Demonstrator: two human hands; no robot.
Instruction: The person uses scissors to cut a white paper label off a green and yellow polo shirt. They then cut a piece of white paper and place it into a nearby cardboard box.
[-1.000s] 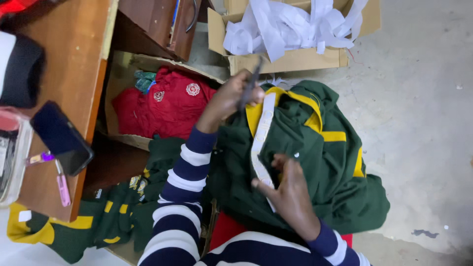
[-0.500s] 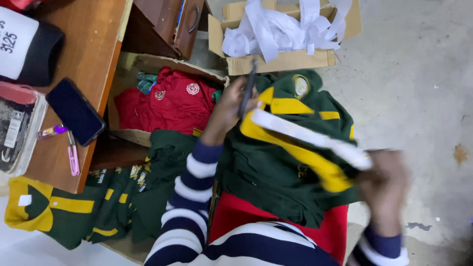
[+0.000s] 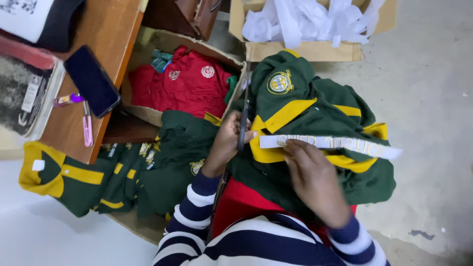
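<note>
Gripping scissors (image 3: pixel 242 123) left hand (image 3: pixel 227 143); right hand (image 3: pixel 313 177) pinching white strip (image 3: pixel 330 144).

Bare concrete floor (image 3: pixel 433 98) open to the right, box of white strips (image 3: pixel 305 49) blocking ahead, box of red shirts (image 3: pixel 189 83) and wooden counter (image 3: pixel 108 29) crowding the left, green garment pile (image 3: pixel 123 182) filling lower left.
</note>
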